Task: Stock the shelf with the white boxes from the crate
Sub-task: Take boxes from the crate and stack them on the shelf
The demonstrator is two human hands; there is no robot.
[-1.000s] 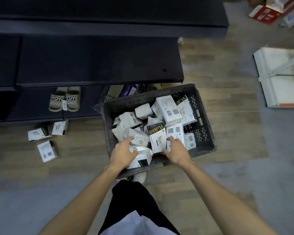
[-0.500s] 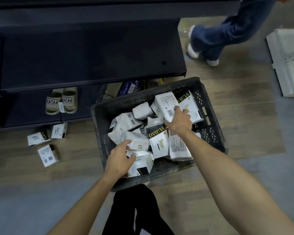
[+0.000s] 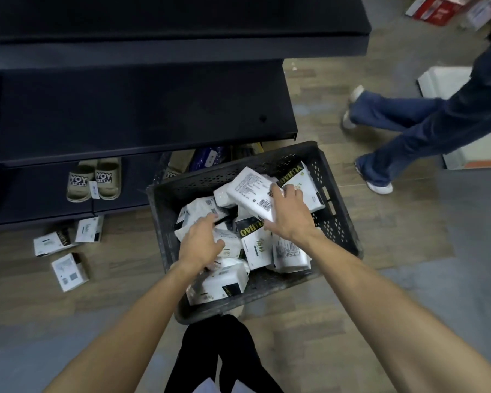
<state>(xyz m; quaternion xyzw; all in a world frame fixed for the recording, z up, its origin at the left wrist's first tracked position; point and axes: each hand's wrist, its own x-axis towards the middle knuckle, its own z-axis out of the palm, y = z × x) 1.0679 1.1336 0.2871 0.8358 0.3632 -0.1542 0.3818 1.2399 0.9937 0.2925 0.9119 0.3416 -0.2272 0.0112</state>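
Observation:
A dark perforated crate point(image 3: 336, 219) stands on the floor in front of dark shelves point(image 3: 142, 109), filled with several white boxes and packs. My right hand point(image 3: 288, 214) is closed around a white box point(image 3: 250, 191) with a barcode, tilted and raised above the pile. My left hand point(image 3: 201, 242) reaches into the crate's left side, fingers spread over a white pack point(image 3: 230, 245); whether it grips the pack is unclear. A box marked YUJIAO point(image 3: 254, 242) lies between my hands.
Three white boxes point(image 3: 68, 251) lie on the wooden floor left of the crate. A pair of beige slippers point(image 3: 94, 180) sits on the bottom shelf. A person in blue jeans point(image 3: 425, 123) walks at the right. White boards point(image 3: 442, 80) lie beyond.
My right hand has taken hold of the white box and lifted it. My left hand moved deeper into the crate. The person in jeans walked further right and nearer.

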